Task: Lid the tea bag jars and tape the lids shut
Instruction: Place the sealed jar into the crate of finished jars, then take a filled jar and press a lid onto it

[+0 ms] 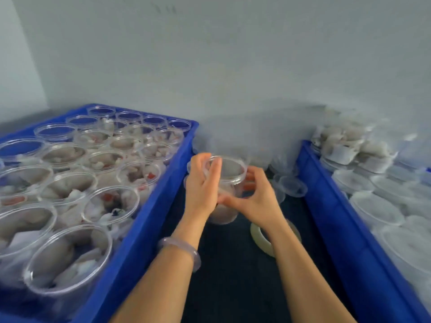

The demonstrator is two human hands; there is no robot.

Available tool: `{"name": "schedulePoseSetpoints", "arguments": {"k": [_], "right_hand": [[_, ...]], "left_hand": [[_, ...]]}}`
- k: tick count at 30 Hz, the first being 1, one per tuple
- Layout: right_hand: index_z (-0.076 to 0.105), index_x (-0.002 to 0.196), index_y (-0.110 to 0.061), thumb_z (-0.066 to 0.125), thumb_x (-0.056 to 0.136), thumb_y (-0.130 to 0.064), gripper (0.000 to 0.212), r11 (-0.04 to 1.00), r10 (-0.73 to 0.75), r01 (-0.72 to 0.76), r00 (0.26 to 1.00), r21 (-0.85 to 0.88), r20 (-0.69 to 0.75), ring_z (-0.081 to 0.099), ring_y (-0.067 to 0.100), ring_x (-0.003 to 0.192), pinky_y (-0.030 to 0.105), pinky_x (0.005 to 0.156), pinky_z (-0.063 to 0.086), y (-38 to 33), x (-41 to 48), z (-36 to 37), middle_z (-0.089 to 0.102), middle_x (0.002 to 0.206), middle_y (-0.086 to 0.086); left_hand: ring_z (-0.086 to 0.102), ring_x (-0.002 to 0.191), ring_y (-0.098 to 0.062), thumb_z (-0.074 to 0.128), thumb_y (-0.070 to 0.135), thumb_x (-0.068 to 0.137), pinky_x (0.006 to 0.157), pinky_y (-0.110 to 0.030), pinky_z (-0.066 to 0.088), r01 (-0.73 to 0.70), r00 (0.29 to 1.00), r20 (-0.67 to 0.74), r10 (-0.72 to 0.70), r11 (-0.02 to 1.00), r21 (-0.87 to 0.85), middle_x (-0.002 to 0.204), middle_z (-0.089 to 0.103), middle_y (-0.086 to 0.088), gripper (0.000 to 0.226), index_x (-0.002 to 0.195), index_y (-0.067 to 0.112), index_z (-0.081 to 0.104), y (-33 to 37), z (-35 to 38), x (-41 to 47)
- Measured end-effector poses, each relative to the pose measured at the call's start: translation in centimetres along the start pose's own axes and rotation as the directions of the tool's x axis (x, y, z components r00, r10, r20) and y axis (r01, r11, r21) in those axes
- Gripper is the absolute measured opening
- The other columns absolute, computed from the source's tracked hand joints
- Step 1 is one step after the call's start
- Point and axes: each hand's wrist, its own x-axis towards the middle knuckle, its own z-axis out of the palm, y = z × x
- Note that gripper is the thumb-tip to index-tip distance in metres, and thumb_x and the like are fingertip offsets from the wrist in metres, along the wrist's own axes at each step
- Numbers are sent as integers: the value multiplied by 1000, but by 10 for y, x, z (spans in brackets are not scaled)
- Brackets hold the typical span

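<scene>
1. On my feed, the left hand (201,183) grips the clear jar (229,176) from its left side, fingers curled over the rim.
2. The right hand (254,199) grasps the same jar from the right, thumb lying across the front wall and fingers wrapped behind.
3. The jar is held upright just above the dark surface (233,276), in the gap between the two crates and towards its far end. Pale tea bags show through its wall. The picture is too blurred for me to tell whether a lid sits on it.
4. A tape roll (261,241) lies flat on the dark surface, partly under the right wrist.
5. The left crate (149,220) is blue and packed with open jars (67,257) of tea bags.
6. The right crate (326,206), also blue, holds closed jars (373,206) stacked in layers.
7. Loose lids (292,186) sit at the far end of the gap, near the right crate's corner.
8. A pale bracelet (182,250) circles the left wrist.
</scene>
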Motion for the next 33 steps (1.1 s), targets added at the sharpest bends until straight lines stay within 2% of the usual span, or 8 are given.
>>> {"name": "schedulePoseSetpoints", "arguments": {"k": [4,6,8,12,16,23,26,33], "right_hand": [[60,105,-32,79,74,-12,42,987,129,-143,977,69,172,61,10,100,29,89,53,54,9,-22,65,109,1],[62,109,-26,68,84,-12,28,961,275,-278,958,-18,-83,58,17,107,36,94,50,78,29,-40,61,119,8],[54,128,-18,66,86,-34,46,837,391,-484,856,-257,-338,49,28,117,40,91,46,99,48,-51,53,131,13],[32,142,-8,73,68,-64,101,604,525,-606,791,-517,-313,37,38,132,48,108,32,124,61,-44,42,142,18],[38,137,-10,85,65,-43,92,748,314,-443,892,-494,-325,45,31,126,46,102,41,114,58,-39,49,137,13],[26,147,-29,86,62,-32,104,726,-12,224,950,-650,313,30,10,130,25,100,32,24,23,-60,30,143,-7],[31,139,-40,81,65,-27,89,803,-49,293,900,-519,433,43,1,105,14,85,43,-3,15,-53,28,126,-15],[44,139,-36,72,80,-35,65,869,-46,284,862,-405,505,31,4,130,16,96,30,-9,15,-17,32,148,-9]], "left_hand": [[67,93,-13,47,46,80,88,-38,53,61,998,1,-61,994,-91,99,67,5,26,100,34,58,-44,6,-11],[67,95,-13,43,48,78,89,-43,52,47,998,38,-45,996,-72,96,69,8,28,98,38,61,-57,9,-14],[66,95,-13,41,47,77,89,-44,51,35,998,51,-30,996,-87,95,70,10,30,97,37,62,-64,12,-14],[67,94,-9,37,50,78,89,-39,52,35,999,42,-30,991,-129,95,70,16,37,102,35,61,-74,16,-12],[66,96,-8,35,52,80,89,-34,50,44,998,41,-38,986,-159,97,70,14,37,103,37,59,-77,14,-14],[64,102,-7,37,54,75,93,-38,47,108,991,100,-90,975,-195,101,70,17,39,98,40,65,-76,11,-13],[65,102,-14,37,62,72,96,-43,46,144,985,125,-116,959,-243,102,71,7,46,95,36,67,-71,10,-13],[65,104,-25,29,83,71,98,-57,43,186,975,172,-140,938,-293,100,72,-5,68,89,35,73,-67,16,-30]]}}
